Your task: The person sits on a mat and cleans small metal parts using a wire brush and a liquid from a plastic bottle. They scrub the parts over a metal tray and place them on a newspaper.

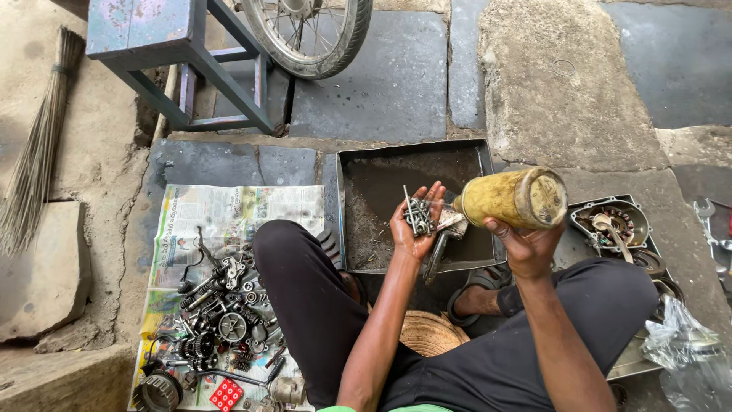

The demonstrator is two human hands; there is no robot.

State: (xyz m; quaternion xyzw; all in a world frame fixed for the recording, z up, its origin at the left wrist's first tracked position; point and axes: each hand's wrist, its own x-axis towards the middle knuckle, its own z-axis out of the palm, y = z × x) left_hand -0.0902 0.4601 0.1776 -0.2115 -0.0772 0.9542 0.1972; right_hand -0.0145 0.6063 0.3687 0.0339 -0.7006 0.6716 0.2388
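A small cluster of grey metal bolts and fittings [418, 214] lies in the upturned palm of the left hand [415, 225], whose fingers are spread and slightly curled, cupping the pieces rather than clamping them. The palm is held level, it seems so that the loose parts do not roll off, and directly over the shallow, dark rectangular metal tray [480, 156], which would catch anything that drips or falls.

Just to the right of those fingertips, the right hand [526, 244] grips a grimy yellow plastic bottle [512, 198] from below, fingers wrapped tight around its body. The bottle is tipped on its side with its narrower end towards the parts; whether liquid is flowing I cannot tell. Its surface looks stained and greasy, its base round and dull.

Below the left fingers, a metal tool or part [441, 243] lies in the tray, whose floor is coated with dark grit.

Beyond the right hand's knuckles sits a round engine cover holding copper windings [616, 223]. Far off the left wrist, a newspaper sheet [236, 210] keeps oily gears, sprockets and springs [221, 313] off the stone floor. Above the fingertips stand a blue metal stool [183, 46] and a spoked wheel with a rubber tyre [313, 34]; a straw broom [38, 145] leans at the far left.
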